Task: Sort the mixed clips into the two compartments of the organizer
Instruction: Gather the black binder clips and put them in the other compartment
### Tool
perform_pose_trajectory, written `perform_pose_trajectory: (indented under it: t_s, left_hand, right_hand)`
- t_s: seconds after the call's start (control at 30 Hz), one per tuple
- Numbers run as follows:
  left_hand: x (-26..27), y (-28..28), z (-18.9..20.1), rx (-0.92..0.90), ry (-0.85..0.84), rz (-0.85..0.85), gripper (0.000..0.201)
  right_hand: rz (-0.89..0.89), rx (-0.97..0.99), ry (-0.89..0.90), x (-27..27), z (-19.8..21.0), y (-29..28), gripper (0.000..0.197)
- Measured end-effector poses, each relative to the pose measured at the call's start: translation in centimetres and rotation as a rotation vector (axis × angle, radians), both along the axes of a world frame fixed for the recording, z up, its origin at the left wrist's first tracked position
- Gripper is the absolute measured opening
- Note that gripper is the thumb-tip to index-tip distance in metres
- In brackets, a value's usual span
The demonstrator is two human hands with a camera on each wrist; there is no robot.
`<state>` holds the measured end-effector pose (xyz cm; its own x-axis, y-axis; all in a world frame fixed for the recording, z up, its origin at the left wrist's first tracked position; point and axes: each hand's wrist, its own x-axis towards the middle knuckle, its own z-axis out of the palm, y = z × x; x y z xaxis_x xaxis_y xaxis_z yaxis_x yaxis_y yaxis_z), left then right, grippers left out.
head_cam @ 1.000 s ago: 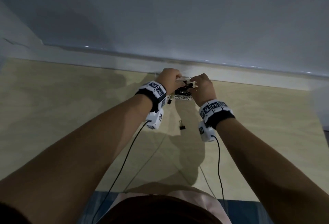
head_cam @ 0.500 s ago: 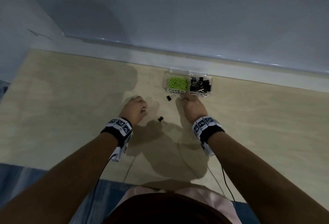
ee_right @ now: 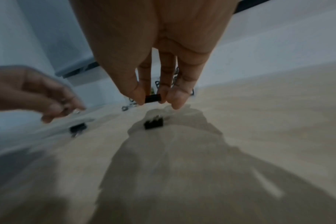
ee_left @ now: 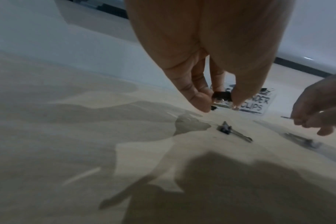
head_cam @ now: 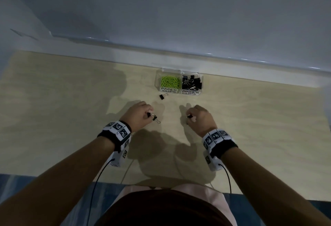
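Just small black binder clips

A clear organizer stands at the far edge of the table, against the wall ledge, its two compartments side by side. The left one, labelled PAPER CLIPS, holds a heap of green paper clips; the right one, labelled BINDER CLIPS, holds black binder clips with silver wire handles. Just in front of the left compartment a loose clip lies on the table, black, handles pointing toward the box. Nearer the person, a second clip lies flat with its handles stretched out. A third clip rests on the table. Two more small black clips are held up off the table: a left clip and a right clip.
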<state>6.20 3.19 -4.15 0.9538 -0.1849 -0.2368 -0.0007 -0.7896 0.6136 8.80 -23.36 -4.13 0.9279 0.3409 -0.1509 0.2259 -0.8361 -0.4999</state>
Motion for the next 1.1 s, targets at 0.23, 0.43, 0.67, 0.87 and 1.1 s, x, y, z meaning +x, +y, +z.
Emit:
perform_pose_trajectory:
  t_s: [0.23, 0.43, 0.67, 0.87, 1.1]
  left_hand:
    - [-0.5, -1.9, -0.5, 0.150, 0.019, -0.215, 0.029]
    - [-0.4, -1.4, -0.5, 0.147, 0.035, -0.256, 0.020]
    - [0.2, -1.7, 0.9, 0.107, 0.103, -0.219, 0.010]
    - [7.6, -7.2, 5.5, -0.094, -0.061, -0.081, 0.013]
    - [13.2, -11.5, 5.1, -0.016, -0.043, -0.056, 0.029]
  right_hand:
    - [0.010, -0.137, -0.046, -3.3, -1.7, 1.2, 0.013]
    - [-0.103, -0.047, 0.014, -3.5, -1.9, 1.0, 0.015]
    - [-0.155, 0.002, 0.133, -3.0, -1.5, 0.1, 0.011]
    - [-0.081, 0.038, 0.172, -2.7, -1.1, 0.0, 0.011]
    - [-0.088, 0.159, 0.009, -1.6, 0.2, -1.2, 0.012]
